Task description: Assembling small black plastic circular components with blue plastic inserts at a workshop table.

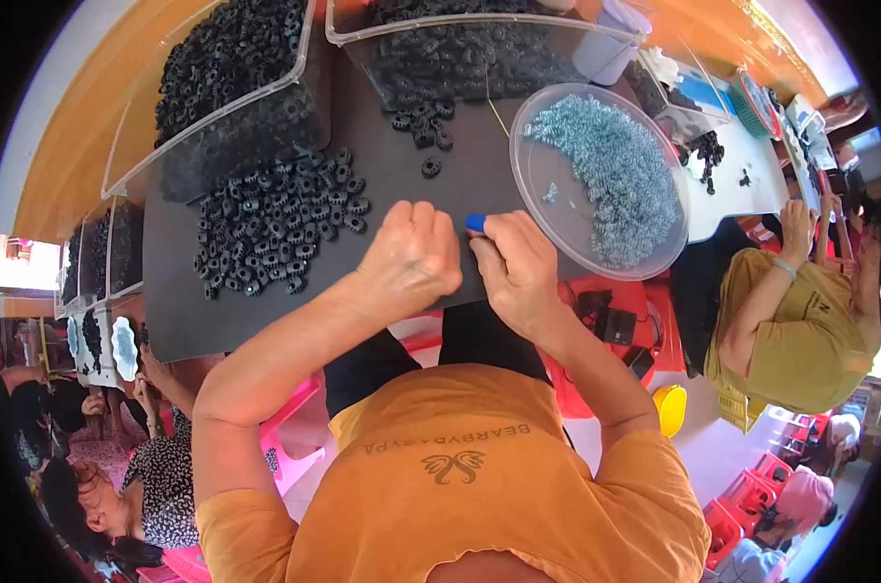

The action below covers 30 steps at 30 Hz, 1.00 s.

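At 11 o'clock, a see-through plastic bin [295, 76] was heaped with black pieces [229, 63]. A second bin [489, 17] sat at 12 o'clock with more of them inside. At 2 o'clock, a round clear tray [572, 222] held lots of tiny, shiny springs [615, 175].

The left grip [411, 255] was squeezed into a fist near the tabletop's [193, 316] front edge; I couldn't tell what was in it. At its 3 o'clock, the right grip [520, 272] had bent fingers and a blue bit [475, 222] at the tip; I couldn't tell if it grasped anything.

A pile [275, 228] of hard, bumpy black pieces lay at 10 o'clock on the flat, dark tabletop.
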Each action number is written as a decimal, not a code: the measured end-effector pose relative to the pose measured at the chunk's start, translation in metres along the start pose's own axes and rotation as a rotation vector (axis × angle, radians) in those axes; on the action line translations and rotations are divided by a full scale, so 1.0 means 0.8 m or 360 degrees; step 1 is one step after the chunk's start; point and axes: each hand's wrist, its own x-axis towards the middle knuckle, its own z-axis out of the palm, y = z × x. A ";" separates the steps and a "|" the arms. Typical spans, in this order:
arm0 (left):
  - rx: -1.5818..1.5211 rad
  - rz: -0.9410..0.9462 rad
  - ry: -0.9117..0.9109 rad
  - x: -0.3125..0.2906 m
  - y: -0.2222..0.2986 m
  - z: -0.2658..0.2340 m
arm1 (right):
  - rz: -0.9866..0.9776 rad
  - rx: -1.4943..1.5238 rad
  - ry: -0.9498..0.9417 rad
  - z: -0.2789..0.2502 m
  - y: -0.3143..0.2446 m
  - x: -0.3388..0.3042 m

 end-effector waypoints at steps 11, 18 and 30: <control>-0.0398 -0.0113 -0.0018 -0.002 -0.022 -0.017 | 0.0007 0.0070 0.0080 -0.002 -0.004 -0.005; -0.1670 -0.1345 0.0135 0.067 -0.112 -0.105 | -0.0004 0.0114 0.0054 -0.004 0.001 0.000; -0.2193 -0.1354 0.0369 0.131 -0.164 -0.118 | -0.0009 0.0109 0.0066 -0.005 -0.006 -0.006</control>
